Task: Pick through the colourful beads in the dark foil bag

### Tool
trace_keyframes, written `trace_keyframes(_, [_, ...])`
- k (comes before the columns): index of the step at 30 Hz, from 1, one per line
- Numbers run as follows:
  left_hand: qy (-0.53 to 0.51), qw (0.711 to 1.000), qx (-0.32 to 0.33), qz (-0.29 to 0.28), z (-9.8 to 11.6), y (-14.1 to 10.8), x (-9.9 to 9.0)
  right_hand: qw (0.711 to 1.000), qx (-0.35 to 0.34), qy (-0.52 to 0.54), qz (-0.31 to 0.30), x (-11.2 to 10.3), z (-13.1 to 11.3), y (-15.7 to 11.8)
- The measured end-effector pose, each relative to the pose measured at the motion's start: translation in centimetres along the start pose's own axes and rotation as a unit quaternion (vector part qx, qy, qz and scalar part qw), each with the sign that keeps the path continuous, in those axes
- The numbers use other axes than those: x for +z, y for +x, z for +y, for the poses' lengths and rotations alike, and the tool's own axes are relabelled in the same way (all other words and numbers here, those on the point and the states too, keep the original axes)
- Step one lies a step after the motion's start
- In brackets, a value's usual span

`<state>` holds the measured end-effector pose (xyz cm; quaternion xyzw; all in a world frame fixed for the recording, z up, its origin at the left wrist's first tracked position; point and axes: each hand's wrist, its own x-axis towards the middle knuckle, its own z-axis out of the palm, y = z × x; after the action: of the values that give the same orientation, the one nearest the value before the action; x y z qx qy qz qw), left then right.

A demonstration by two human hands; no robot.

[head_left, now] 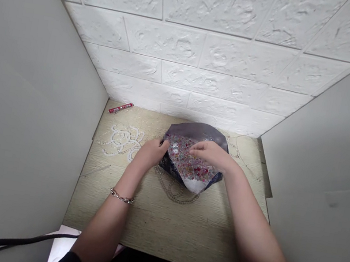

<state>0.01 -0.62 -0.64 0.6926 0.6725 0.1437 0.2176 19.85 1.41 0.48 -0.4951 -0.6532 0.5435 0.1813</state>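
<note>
A dark grey bag (pixel 195 131), its mouth spread wide, lies on the table and holds many small multicoloured beads (pixel 186 160). The fingers of my left hand (pixel 153 150) are closed on the bag's left edge, thumb on top. Over the beads hovers my right hand (pixel 209 154), its thumb and fingertips drawn together. Anything between those fingertips is too small to make out. A strand of clear beads (pixel 179 201) curves out from under the bag's front side.
White bead strands (pixel 123 140) lie in loops on the left of the wooden table (pixel 158 231). Behind them is a red strip-shaped packet (pixel 120 108). A thin needle-like piece (pixel 96 170) lies near the left edge. Thin strings (pixel 245 160) trail at right. Panels stand on both sides.
</note>
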Motion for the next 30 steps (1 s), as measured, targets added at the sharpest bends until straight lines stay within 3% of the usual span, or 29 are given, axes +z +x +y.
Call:
trace_keyframes(2, [-0.004, 1.0, 0.0, -0.004, 0.0, 0.0, 0.0, 0.979, 0.001, 0.201, -0.028, -0.5, -0.3, -0.4])
trace_keyframes(6, [-0.006, 1.0, 0.007, -0.001, 0.0, -0.1, -0.1, 0.876, -0.011, 0.472, -0.096, -1.5, -0.3, -0.6])
trace_keyframes(10, [0.005, 1.0, 0.007, 0.005, 0.0, -0.1, -0.1, 0.794, -0.012, 0.596, -0.119, -1.9, 0.0, -0.4])
trace_keyframes(15, [0.01, 1.0, 0.013, 0.005, -0.1, 0.0, 0.0, 0.739, -0.022, 0.664, -0.112, -1.5, 0.0, -0.1])
trace_keyframes(20, [0.006, 1.0, 0.02, 0.004, -0.2, -0.1, 0.1, 0.733, -0.01, 0.672, -0.103, -1.0, -0.2, 0.2])
trace_keyframes(30, [-0.002, 1.0, 0.015, -0.003, -0.1, -0.2, 0.0, 0.826, 0.005, 0.564, -0.016, -0.5, 0.0, 0.8])
